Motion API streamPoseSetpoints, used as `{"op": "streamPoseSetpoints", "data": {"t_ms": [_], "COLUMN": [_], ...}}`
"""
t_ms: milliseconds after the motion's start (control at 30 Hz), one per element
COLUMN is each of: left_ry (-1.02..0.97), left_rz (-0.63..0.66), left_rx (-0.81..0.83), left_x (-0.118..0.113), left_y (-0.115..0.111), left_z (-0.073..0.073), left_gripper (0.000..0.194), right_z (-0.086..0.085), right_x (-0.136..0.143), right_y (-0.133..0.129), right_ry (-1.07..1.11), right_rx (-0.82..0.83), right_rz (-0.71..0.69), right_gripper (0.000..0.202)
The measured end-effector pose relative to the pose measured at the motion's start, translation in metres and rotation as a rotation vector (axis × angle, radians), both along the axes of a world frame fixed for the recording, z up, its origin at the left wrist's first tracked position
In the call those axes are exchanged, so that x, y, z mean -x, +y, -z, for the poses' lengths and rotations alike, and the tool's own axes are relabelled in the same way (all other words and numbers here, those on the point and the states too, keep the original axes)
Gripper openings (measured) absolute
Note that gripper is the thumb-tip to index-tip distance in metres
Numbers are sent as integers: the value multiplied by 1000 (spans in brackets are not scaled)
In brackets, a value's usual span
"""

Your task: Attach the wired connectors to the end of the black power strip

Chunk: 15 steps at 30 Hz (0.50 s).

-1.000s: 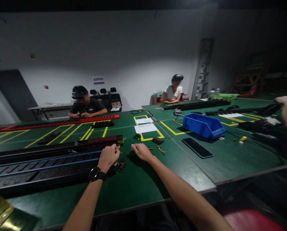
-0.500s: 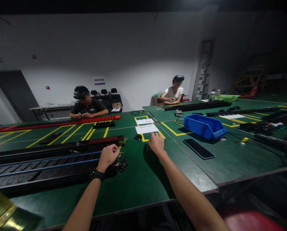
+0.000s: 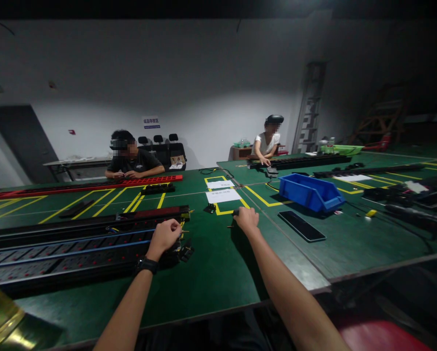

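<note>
My left hand, with a black band on the wrist, is pinched at the right end of a long black strip assembly with blue lines and red dots. Thin yellow wires show by its fingertips; what the fingers hold is too small to name. My right hand is closed on a small dark thing that sticks out on its left side, over the green table. White paper sheets lie just beyond it. A black connector sits right of my left hand.
A blue bin and a phone lie to the right. Two people sit across the table, one behind a red frame, one beside a long black rail. A yellow roll is at the lower left.
My right hand has moved slightly right, and a dark thing now shows at its left side. The far right person's hand has reached to a grey object on the table. My left hand stays put.
</note>
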<state>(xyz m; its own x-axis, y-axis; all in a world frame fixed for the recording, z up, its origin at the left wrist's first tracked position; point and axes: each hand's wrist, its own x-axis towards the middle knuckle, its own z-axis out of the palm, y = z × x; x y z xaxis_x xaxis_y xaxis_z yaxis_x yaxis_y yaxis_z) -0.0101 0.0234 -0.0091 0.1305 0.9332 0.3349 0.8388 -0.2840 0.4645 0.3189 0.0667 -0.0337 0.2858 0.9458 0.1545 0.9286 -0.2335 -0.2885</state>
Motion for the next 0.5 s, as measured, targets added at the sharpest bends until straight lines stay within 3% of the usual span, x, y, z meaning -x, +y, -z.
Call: {"op": "streamPoseSetpoints", "data": {"t_ms": [167, 500], "left_ry": [11, 25], "left_rz": [-5, -1], "left_rx": [-5, -9], "left_x": [0, -2], "left_y": [1, -3], "left_z": [1, -2], "left_gripper": [20, 20], "right_z": [-1, -1], "right_x": [3, 14], "right_y": [-3, -4], "right_ry": [-22, -1], "right_rx": [-48, -69], "right_rz": [-8, 50], "right_gripper": [26, 38]}}
